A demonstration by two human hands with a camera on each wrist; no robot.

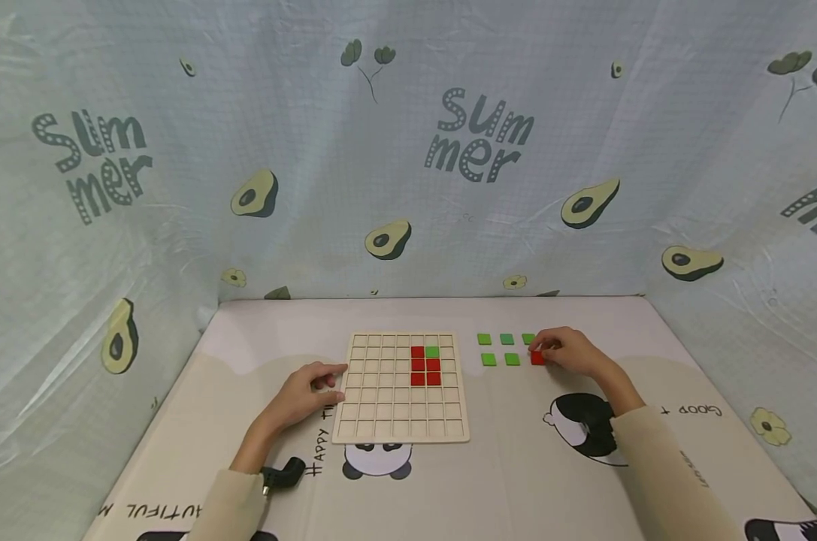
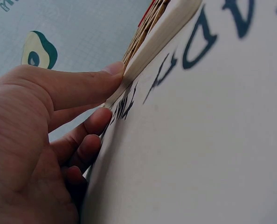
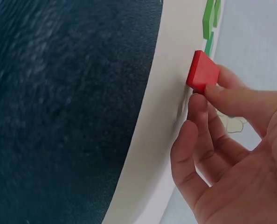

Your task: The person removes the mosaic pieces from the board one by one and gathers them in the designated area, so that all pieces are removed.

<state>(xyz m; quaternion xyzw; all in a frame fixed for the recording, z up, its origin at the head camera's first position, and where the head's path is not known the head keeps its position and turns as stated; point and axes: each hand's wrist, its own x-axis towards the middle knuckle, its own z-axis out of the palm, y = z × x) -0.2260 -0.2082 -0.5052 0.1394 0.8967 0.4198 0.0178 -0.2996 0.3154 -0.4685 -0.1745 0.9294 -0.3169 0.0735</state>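
Note:
A pale wooden grid board lies on the table. Several red tiles and one green tile sit together in its cells, right of the middle. My left hand touches the board's left edge with thumb and forefinger spread apart; in the left wrist view the thumb rests against the edge. To the right of the board, my right hand pinches a red tile between thumb and fingers, close over the table. Its other fingers are loosely bent.
Loose green tiles lie in two short rows between the board and my right hand. A black strap piece sticks out at my left wrist. The patterned table cover meets a hanging avocado-print sheet at the back and sides.

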